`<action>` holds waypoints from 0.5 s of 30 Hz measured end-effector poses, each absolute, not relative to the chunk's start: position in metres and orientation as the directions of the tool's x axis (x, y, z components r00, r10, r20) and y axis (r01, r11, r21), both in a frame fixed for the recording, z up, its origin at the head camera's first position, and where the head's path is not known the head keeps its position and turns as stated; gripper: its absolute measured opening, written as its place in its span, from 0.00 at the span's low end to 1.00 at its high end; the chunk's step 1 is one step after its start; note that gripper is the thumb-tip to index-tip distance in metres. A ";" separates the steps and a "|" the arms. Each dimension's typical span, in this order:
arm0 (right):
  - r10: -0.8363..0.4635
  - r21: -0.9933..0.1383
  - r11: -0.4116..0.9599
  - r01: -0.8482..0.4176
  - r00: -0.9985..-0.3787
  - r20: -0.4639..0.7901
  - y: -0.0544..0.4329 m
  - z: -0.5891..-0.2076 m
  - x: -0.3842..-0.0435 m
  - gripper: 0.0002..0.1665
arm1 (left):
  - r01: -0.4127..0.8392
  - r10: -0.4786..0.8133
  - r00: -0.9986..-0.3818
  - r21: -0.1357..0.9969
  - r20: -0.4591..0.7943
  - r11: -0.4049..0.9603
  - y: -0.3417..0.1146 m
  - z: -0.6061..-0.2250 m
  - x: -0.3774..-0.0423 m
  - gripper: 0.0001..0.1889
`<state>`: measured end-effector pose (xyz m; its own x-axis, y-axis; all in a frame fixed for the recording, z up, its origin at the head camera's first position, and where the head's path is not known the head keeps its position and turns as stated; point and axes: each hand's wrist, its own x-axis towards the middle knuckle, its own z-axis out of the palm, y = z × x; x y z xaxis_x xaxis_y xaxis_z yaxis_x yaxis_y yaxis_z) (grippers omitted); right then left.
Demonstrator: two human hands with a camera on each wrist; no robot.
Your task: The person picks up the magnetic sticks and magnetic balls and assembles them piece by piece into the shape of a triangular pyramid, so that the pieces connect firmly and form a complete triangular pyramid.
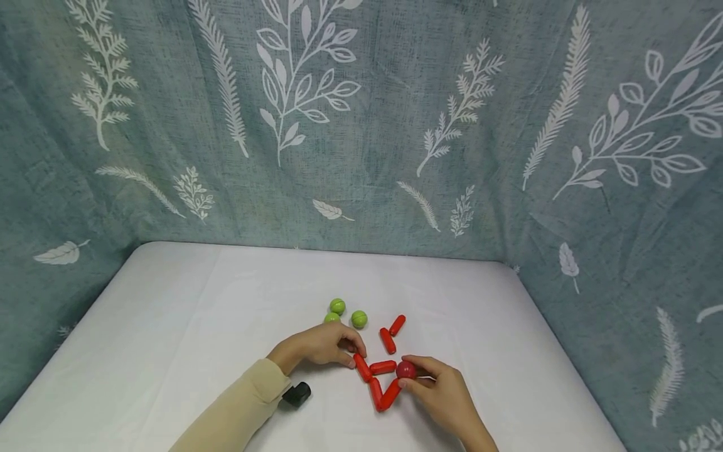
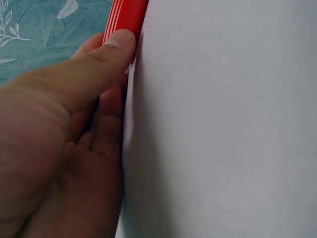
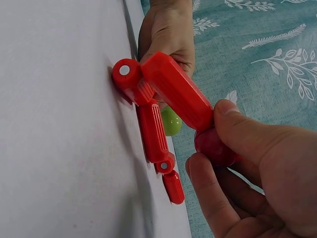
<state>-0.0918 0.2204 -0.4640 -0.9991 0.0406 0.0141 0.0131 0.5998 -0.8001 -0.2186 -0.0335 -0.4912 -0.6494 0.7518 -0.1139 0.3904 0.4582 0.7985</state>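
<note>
My right hand (image 1: 440, 388) pinches a dark red ball (image 1: 406, 370) between thumb and fingers. A raised red rod (image 3: 178, 91) runs down from that ball to other rods, its upper end beside my thumb. My left hand (image 1: 324, 345) pinches a red rod (image 1: 362, 368); in the left wrist view the thumb lies on the ribbed side of this rod (image 2: 126, 17). Close by, a red rod (image 1: 383, 367) points toward the ball, and another rod (image 1: 375, 394) meets the raised one in a V. Round silvery ends show on some rods in the right wrist view.
Beyond my hands, two loose red rods (image 1: 387, 341) lie end to end at an angle. Three green balls (image 1: 359, 319) sit past my left hand. A small black device (image 1: 297, 394) is at my left cuff. Patterned cloth (image 1: 361, 207) hangs behind the white table (image 1: 169, 351).
</note>
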 end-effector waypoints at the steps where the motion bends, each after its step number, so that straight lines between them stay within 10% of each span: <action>1: 0.042 -0.801 0.599 0.018 -0.999 0.009 0.220 -0.464 -0.092 0.25 | 0.392 0.751 -0.651 0.798 -0.111 0.458 -0.035 -0.491 -0.218 0.11; 15: 0.031 -0.814 0.581 0.016 -1.000 0.003 0.221 -0.466 -0.093 0.25 | 0.369 0.732 -0.676 0.820 -0.087 0.438 -0.052 -0.495 -0.210 0.07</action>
